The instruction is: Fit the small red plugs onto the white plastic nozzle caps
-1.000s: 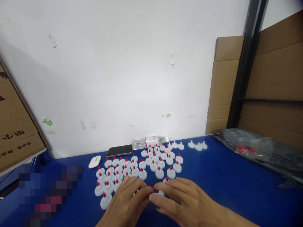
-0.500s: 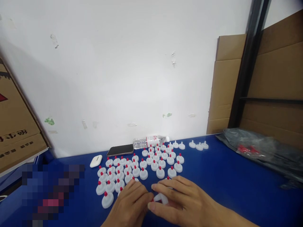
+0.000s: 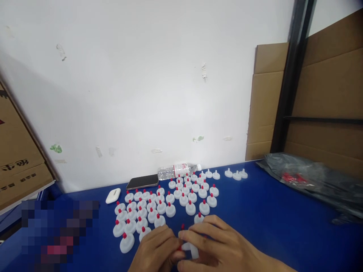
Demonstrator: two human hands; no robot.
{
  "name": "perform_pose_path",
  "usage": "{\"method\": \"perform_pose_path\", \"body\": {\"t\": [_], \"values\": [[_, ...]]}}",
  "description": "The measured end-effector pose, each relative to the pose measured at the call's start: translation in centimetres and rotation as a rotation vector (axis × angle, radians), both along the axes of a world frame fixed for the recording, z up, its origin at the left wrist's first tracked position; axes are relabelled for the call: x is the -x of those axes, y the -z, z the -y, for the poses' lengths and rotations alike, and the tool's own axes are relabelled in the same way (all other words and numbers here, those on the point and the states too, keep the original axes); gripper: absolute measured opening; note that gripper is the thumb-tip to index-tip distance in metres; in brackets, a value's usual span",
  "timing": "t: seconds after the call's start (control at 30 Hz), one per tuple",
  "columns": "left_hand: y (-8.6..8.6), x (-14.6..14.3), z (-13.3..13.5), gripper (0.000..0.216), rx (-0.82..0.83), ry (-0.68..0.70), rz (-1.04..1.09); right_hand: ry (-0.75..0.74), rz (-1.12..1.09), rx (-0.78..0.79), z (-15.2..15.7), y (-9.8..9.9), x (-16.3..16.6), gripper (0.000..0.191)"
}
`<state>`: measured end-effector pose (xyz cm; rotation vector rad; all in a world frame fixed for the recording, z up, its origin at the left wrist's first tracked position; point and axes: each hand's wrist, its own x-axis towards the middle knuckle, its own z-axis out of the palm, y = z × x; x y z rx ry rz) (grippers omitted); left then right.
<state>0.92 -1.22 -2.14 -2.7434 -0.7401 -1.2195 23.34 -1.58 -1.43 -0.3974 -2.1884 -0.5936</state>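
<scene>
Both my hands meet at the bottom middle of the blue table (image 3: 269, 211). My left hand (image 3: 154, 251) and my right hand (image 3: 218, 245) pinch together on a white cap with a red tip (image 3: 188, 247), which shows between the fingertips. Just beyond my fingers stand several rows of white caps with red tips (image 3: 161, 204). The nearest finished cap (image 3: 199, 218) is right above my right hand.
A water bottle (image 3: 177, 170) lies against the white wall, with a dark phone (image 3: 142, 181) and a white case (image 3: 113, 195) to its left. A few plain white caps (image 3: 236, 174) sit far right. A black plastic bag (image 3: 312, 181) and cardboard sheets (image 3: 326, 94) stand at right, a carton (image 3: 19, 155) at left.
My hands have drawn back a little toward me, still joined on the cap. The rows of caps have not moved.
</scene>
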Motion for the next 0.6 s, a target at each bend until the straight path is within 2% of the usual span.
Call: {"method": "perform_pose_path", "body": {"t": [0.13, 0.23, 0.3, 0.47, 0.6], "values": [[-0.2, 0.1, -0.1, 0.025, -0.038, 0.006, 0.014, -0.024, -0.03, -0.017, -0.4, -0.6, -0.1, 0.029], [-0.5, 0.0, -0.2, 0.019, -0.06, -0.008, 0.02, -0.023, -0.027, 0.046, -0.6, -1.2, -0.3, 0.034], [-0.6, -0.2, -0.1, 0.016, -0.014, -0.017, 0.026, -0.026, -0.027, 0.106, -0.6, -1.4, -0.5, 0.033], [-0.7, -0.2, 0.1, 0.013, 0.135, -0.102, 0.091, -0.022, -0.018, 0.261, -1.1, -1.8, -1.7, 0.014], [-1.1, 0.3, -0.2, 0.016, 0.254, -0.19, 0.134, 0.03, -0.127, 0.29, -2.1, -2.4, -3.2, 0.013]]}}
